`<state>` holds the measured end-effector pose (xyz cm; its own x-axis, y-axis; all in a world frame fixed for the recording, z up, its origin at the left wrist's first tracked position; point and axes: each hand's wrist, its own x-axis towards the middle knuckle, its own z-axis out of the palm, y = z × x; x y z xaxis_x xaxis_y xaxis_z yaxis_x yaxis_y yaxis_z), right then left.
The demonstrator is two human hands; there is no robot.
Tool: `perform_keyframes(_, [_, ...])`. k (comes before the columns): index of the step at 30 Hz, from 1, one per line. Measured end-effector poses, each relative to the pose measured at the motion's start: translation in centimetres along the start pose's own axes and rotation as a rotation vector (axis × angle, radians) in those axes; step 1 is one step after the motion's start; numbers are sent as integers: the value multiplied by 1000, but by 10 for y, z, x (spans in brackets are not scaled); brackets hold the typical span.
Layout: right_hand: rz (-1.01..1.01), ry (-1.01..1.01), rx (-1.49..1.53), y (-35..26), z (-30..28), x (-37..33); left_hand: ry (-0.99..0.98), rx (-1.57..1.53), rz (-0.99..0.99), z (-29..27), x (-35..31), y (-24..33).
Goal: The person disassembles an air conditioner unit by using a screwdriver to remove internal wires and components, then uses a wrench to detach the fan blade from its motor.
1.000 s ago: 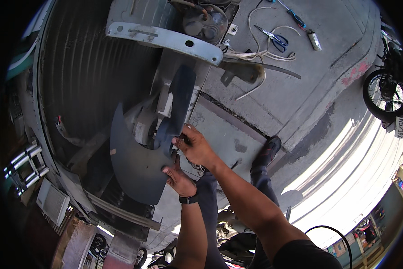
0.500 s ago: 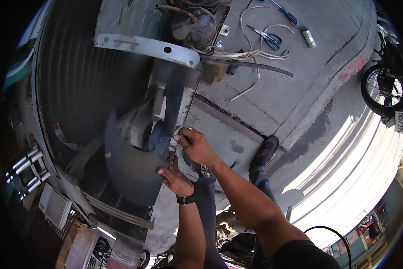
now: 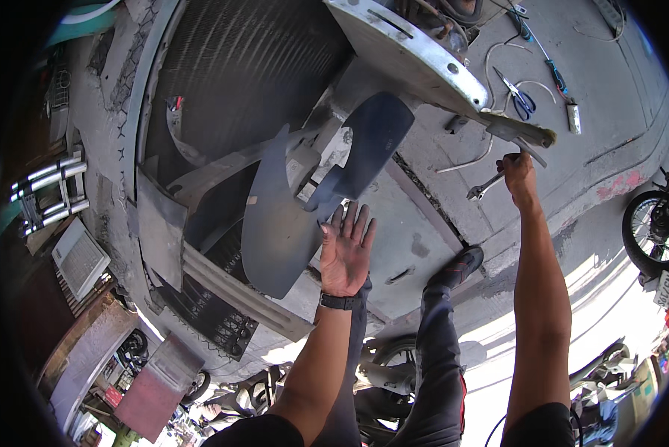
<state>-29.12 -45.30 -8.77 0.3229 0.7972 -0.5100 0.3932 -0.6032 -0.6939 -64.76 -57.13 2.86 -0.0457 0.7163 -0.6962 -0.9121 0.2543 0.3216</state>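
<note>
My left hand (image 3: 345, 257) is open, palm up with fingers spread, at the lower edge of a dark grey fan (image 3: 278, 231). Its fingertips are close to the fan's hub; whether they touch is unclear. Off to the right, my right hand (image 3: 519, 177) is closed round a silver adjustable wrench (image 3: 485, 185), its jaw pointing left and down. The fan sits on a bracket inside a metal frame, in front of a finned coil (image 3: 238, 74). Beyond my right hand lies a brownish bar (image 3: 517, 128), partly overlapping the frame's pale metal strip (image 3: 416, 45).
Blue-handled scissors (image 3: 524, 103), a blue-handled screwdriver (image 3: 556, 78), a small silver cylinder (image 3: 574, 118) and pale cable (image 3: 465, 165) lie on the concrete at upper right. My shoe (image 3: 460, 268) rests below them. A motorcycle wheel (image 3: 651, 229) stands at the far right.
My right hand has left the fan's hub and moved right, where it now grips the wrench. My left hand has opened out by the hub. The whole view has shifted.
</note>
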Motion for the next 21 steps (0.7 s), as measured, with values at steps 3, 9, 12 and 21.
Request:
perform_keyframes(3, [-11,-127,-20,-19,-14,-45,58,-175,4,4,8,3])
perform_keyframes(9, [-570,-251,-342,-187,-13,-205,94,-203,96,14,13,10])
perform_keyframes(12, [-825,-188,-304,-251,-16,-256,101,-232,111,18,18,13])
perform_keyframes(21, [-847,-233,-367,-274,106,-206,100,-269,118,-12,16,-26])
